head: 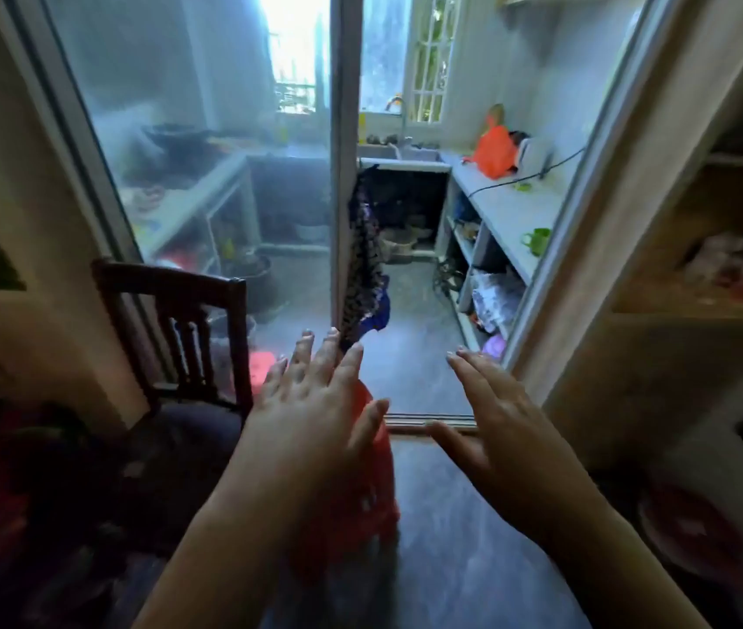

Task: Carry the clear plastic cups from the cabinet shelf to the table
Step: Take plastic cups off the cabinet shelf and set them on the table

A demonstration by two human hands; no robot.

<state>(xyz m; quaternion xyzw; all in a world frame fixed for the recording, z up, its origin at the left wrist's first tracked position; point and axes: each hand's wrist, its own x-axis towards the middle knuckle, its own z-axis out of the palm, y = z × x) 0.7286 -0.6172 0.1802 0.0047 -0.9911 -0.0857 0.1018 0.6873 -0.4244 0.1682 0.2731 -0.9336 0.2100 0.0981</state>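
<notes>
No clear plastic cups can be made out anywhere; the wooden cabinet shelf (696,311) at the right edge of the frame holds only a blurred heap of pale and pinkish packets, too soft to identify. Both hands are empty and held out flat in the lower middle of the frame, palms down, fingers straight and spread. The left hand (315,397) hovers over a red plastic stool (374,483) with a perforated side, its fingertips reaching toward a dark patterned cloth (363,265) that hangs from the edge of a pale sliding door frame (344,152). The right hand (496,415) is just beside it, apart from it, over the metal floor track (428,419) of the doorway.

To the left stands a dark wooden chair (188,338) with a slatted back and a cushioned seat, set against a frosted glass panel (188,129). Through the open doorway a narrow kitchen shows: a smooth pale counter (510,206) along the right wall carries a green plastic mug (537,240), a black cable (524,177) and a crumpled orange bag (494,152). A sink with a curved tap (399,111) sits at the far end under a lattice window (431,56). The floor (451,537) in the foreground is dark and glossy.
</notes>
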